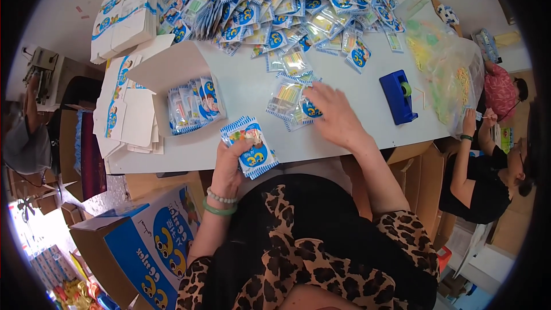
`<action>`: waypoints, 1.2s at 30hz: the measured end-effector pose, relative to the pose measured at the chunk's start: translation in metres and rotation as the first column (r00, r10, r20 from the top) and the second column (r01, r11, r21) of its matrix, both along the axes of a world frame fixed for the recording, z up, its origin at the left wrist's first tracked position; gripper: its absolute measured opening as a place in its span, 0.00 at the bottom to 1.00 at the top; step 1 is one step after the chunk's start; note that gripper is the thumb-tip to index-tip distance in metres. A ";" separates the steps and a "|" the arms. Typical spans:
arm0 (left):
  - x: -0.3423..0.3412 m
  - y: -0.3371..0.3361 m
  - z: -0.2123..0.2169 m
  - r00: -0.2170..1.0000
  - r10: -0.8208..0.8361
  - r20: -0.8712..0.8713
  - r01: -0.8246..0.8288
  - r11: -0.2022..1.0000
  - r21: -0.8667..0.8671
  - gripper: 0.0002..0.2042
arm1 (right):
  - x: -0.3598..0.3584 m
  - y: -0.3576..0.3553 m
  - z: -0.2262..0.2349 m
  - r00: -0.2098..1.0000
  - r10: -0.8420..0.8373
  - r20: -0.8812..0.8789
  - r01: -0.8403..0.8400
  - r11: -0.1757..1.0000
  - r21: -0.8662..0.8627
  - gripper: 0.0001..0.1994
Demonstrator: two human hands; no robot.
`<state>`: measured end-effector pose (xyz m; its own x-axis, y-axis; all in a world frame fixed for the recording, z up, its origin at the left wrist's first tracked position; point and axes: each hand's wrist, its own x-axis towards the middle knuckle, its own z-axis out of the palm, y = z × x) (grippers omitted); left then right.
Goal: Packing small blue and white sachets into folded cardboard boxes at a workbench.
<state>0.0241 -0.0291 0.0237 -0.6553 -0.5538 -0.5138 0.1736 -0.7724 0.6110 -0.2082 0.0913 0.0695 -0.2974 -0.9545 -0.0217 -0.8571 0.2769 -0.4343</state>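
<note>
My left hand (228, 163) is closed round a small stack of flat packets (251, 148), blue and white with striped crimped ends, at the near edge of the table. Farther right, my right hand (334, 116) reaches over a few loose packets (284, 96) with clear windows showing coloured sticks. Its fingertips, slightly blurred, are stretched out over the packets and look apart. Left of the held stack stands an open white carton (198, 128), its flap up, with packets (192, 103) standing inside.
A large heap of packets (275, 11) covers the table's far side. Flat white cartons (123, 20) are stacked at left. On the right are a blue tape dispenser (396, 97) and a clear plastic bag (445, 69). Another person (479, 178) works beyond; a big printed box (149, 247) stands lower left.
</note>
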 end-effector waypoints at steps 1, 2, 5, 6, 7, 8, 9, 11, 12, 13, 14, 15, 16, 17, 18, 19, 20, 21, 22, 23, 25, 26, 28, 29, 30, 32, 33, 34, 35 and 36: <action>-0.001 0.000 0.002 1.000 0.003 0.020 -0.003 1.000 0.005 0.17 | -0.007 -0.009 -0.003 1.000 0.000 0.002 0.000 1.000 0.004 0.29; -0.002 0.001 0.002 1.000 0.000 0.023 0.000 1.000 0.008 0.17 | -0.014 -0.023 -0.009 0.999 0.003 -0.033 -0.003 1.000 -0.013 0.28; -0.005 0.000 0.002 1.000 0.003 0.009 -0.003 1.000 0.020 0.17 | -0.017 -0.057 -0.028 0.972 0.153 -0.179 -0.172 0.981 -0.095 0.24; -0.004 0.001 -0.001 1.000 0.004 0.014 -0.004 1.000 0.014 0.17 | -0.011 -0.067 -0.031 0.911 0.294 -0.290 -0.343 0.929 -0.137 0.22; -0.003 0.002 -0.002 1.000 0.005 0.018 -0.005 1.000 0.008 0.17 | -0.009 -0.075 -0.031 0.911 0.299 -0.284 -0.347 0.928 -0.137 0.22; -0.002 0.002 -0.002 1.000 0.012 0.023 -0.012 1.000 0.012 0.17 | -0.005 -0.084 -0.021 0.900 0.348 -0.262 -0.352 0.935 0.035 0.19; -0.002 0.002 -0.003 1.000 0.018 0.020 -0.018 1.000 0.009 0.17 | -0.005 -0.091 -0.015 0.889 0.393 -0.236 -0.350 0.914 0.206 0.16; -0.001 0.003 -0.004 1.000 0.026 0.014 -0.026 1.000 0.012 0.17 | -0.013 -0.100 -0.014 0.879 0.406 -0.248 -0.336 0.899 0.281 0.16; -0.001 0.002 -0.003 1.000 0.018 0.012 -0.018 1.000 0.012 0.17 | -0.017 -0.102 -0.014 0.871 0.414 -0.264 -0.313 0.883 0.351 0.16; 0.000 0.002 -0.003 1.000 0.009 0.010 -0.009 1.000 0.013 0.17 | -0.023 -0.098 -0.018 0.870 0.416 -0.264 -0.313 0.880 0.357 0.16; -0.001 0.002 -0.002 1.000 0.011 0.005 -0.011 1.000 0.018 0.17 | -0.031 -0.091 -0.019 0.872 0.390 -0.296 -0.329 0.914 0.237 0.14; -0.002 0.002 -0.001 1.000 0.008 -0.006 -0.008 1.000 0.017 0.17 | -0.037 -0.087 -0.020 0.875 0.361 -0.323 -0.342 0.933 0.114 0.13; -0.004 0.002 0.000 1.000 0.005 -0.016 -0.005 1.000 0.015 0.16 | -0.039 -0.084 -0.024 0.873 0.363 -0.325 -0.343 0.932 0.121 0.13; -0.002 0.002 0.000 1.000 0.009 -0.014 -0.008 1.000 0.020 0.16 | -0.034 -0.083 -0.022 0.912 0.366 -0.185 -0.359 0.931 0.073 0.11; -0.001 0.001 0.000 1.000 0.002 -0.018 -0.002 1.000 0.019 0.16 | -0.029 -0.081 -0.021 0.929 0.367 -0.041 -0.366 0.930 0.022 0.09; 0.000 0.000 0.001 1.000 -0.003 -0.021 0.004 1.000 0.017 0.16 | -0.023 -0.083 -0.021 0.928 0.371 -0.037 -0.370 0.929 0.025 0.09; -0.001 0.000 0.002 1.000 -0.006 -0.023 0.007 1.000 0.019 0.16 | -0.017 -0.085 -0.021 0.941 0.322 -0.106 -0.313 0.945 0.094 0.08; -0.002 0.000 0.003 1.000 -0.009 -0.021 0.010 1.000 0.024 0.16 | -0.013 -0.087 -0.020 0.945 0.276 -0.177 -0.250 0.956 0.157 0.08; -0.003 0.000 0.004 1.000 -0.012 -0.020 0.012 1.000 0.028 0.16 | -0.014 -0.089 -0.020 0.945 0.275 -0.179 -0.248 0.956 0.159 0.08; -0.003 0.001 0.003 1.000 -0.008 -0.022 0.009 1.000 0.028 0.16 | -0.016 -0.094 -0.021 0.952 0.242 -0.185 -0.189 0.945 0.267 0.08; -0.004 0.001 -0.002 0.998 -0.011 -0.057 0.012 1.000 0.019 0.16 | -0.025 -0.099 -0.019 0.957 0.212 -0.200 -0.127 0.920 0.371 0.07; -0.006 0.001 -0.001 0.998 -0.007 -0.062 0.008 1.000 0.022 0.16 | -0.034 -0.097 -0.016 0.965 0.128 -0.229 -0.050 0.946 0.319 0.05; -0.003 0.003 0.004 0.999 0.024 -0.039 -0.024 0.999 0.023 0.17 | -0.043 -0.095 0.003 0.966 0.075 -0.246 -0.008 0.965 0.264 0.04; 0.001 0.004 0.002 0.998 0.047 -0.036 -0.046 0.999 0.027 0.17 | -0.044 -0.095 0.031 0.983 0.035 -0.180 0.032 0.932 0.360 0.02; 0.001 0.003 0.000 0.999 0.032 -0.034 -0.031 0.999 0.019 0.18 | -0.046 -0.089 0.048 0.992 -0.032 -0.126 0.086 0.886 0.456 0.02; 0.004 0.003 -0.002 0.999 0.017 -0.031 -0.016 1.000 0.014 0.18 | -0.040 -0.071 0.039 0.966 0.228 -0.119 -0.158 0.892 0.423 0.01; 0.002 0.002 -0.001 0.999 0.013 -0.035 -0.013 1.000 0.022 0.18 | -0.037 -0.060 0.033 0.878 0.462 -0.125 -0.385 0.838 0.387 0.03; 0.001 0.001 0.000 0.999 0.011 -0.038 -0.010 1.000 0.030 0.18 | -0.034 -0.048 0.018 0.882 0.455 -0.127 -0.377 0.840 0.391 0.03; -0.003 0.001 0.003 0.999 -0.003 -0.047 0.005 0.999 0.032 0.18 | -0.032 -0.033 0.001 0.856 0.464 -0.226 -0.395 0.871 0.293 0.06; -0.002 0.001 0.004 0.999 -0.004 -0.043 0.006 0.999 0.040 0.18 | -0.026 -0.026 -0.007 0.820 0.477 -0.317 -0.438 0.879 0.191 0.09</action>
